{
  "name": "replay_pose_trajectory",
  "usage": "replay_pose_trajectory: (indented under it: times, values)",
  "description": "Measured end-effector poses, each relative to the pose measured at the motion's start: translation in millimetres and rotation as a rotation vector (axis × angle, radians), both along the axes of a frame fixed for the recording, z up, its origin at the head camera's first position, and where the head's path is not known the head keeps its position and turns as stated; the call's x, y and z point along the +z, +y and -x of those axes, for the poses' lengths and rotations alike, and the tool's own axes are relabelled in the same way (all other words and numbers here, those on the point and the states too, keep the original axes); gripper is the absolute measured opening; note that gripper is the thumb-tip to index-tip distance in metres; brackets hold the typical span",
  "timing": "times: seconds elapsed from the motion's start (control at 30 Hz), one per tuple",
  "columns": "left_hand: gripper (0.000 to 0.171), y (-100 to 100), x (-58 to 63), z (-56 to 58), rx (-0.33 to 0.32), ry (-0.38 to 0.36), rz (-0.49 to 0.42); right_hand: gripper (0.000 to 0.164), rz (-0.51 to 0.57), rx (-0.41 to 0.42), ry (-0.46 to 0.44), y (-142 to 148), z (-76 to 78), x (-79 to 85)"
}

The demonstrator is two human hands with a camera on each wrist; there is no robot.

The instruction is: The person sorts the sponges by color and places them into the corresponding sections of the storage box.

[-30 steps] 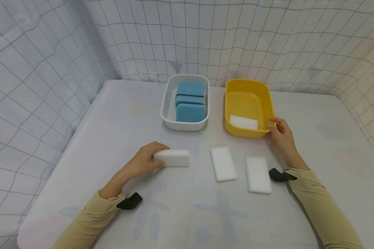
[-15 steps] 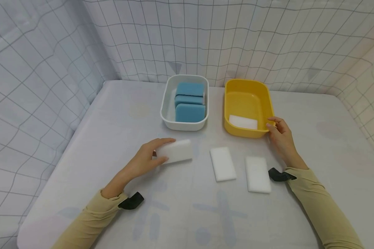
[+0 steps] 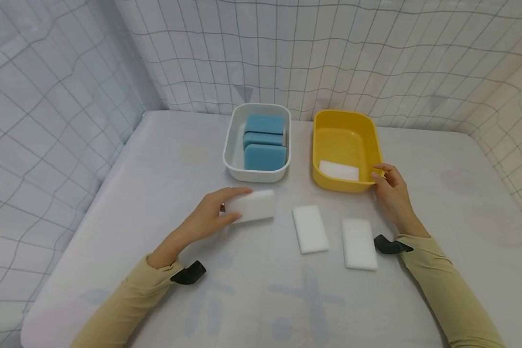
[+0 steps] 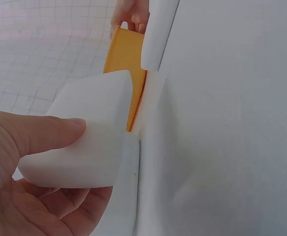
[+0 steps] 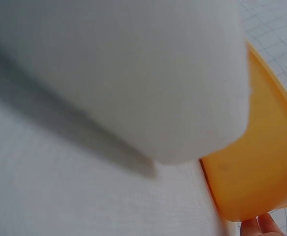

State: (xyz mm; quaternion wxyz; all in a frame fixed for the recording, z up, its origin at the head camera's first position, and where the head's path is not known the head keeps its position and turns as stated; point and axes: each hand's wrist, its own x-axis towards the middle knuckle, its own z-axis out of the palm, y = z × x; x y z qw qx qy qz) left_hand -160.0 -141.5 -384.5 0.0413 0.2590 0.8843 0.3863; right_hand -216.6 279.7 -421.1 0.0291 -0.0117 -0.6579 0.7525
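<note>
My left hand (image 3: 206, 215) grips a white sponge block (image 3: 256, 205), thumb on its near face and fingers behind it. In the left wrist view this sponge (image 4: 101, 113) is tilted, with the thumb flat across it. My right hand (image 3: 392, 195) pinches the near right corner of a yellow tub (image 3: 337, 184). Inside that tub a white sponge (image 3: 339, 170) lies against the near wall. Two flat white sponges, a left one (image 3: 311, 229) and a right one (image 3: 359, 244), lie on the table in front of the tub.
A white tub (image 3: 257, 177) stands at the back, left of the yellow one, with blue sponges (image 3: 265, 158) inside. The table (image 3: 156, 164) is covered in pale cloth. Grid-patterned curtains (image 3: 265, 53) enclose the back and sides.
My left hand has moved right and a little away from me, lifting and tilting the white sponge. The right hand stays at the yellow tub's corner.
</note>
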Motion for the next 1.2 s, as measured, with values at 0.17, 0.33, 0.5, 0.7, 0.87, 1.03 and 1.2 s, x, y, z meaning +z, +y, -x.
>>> replay_pose_trajectory:
  times: [0.17, 0.33, 0.5, 0.7, 0.87, 1.03, 1.2]
  values:
    - [0.053, 10.1, 6.5, 6.6, -0.017, 0.012, -0.017, 0.018, -0.006, 0.005, -0.006, 0.8, 0.7, -0.1]
    - [0.052, 20.2, 12.3, 13.5, -0.034, 0.026, -0.022, 0.018, -0.003, -0.004, -0.012, 1.3, 1.4, 0.2]
    - [0.051, 29.8, 16.6, 20.6, -0.051, 0.04, -0.03, 0.018, 0.005, -0.008, -0.008, 1.1, 1.5, 0.8]
    - [0.052, 42.5, 22.3, 28.5, -0.076, 0.06, -0.013, 0.016, -0.011, -0.025, -0.016, 0.8, 1.4, 0.0]
    - [0.05, 53.0, 28.8, 34.9, -0.11, 0.079, -0.011, 0.016, -0.016, -0.014, -0.012, 1.5, 1.2, -1.7]
    - [0.049, 65.9, 34.6, 43.1, -0.135, 0.08, -0.014, 0.017, -0.007, -0.009, -0.009, 1.7, 1.0, -2.3]
    - [0.049, 80.7, 37.2, 51.4, -0.165, 0.092, -0.033, 0.017, -0.023, -0.012, -0.015, 1.9, -0.3, -1.6]
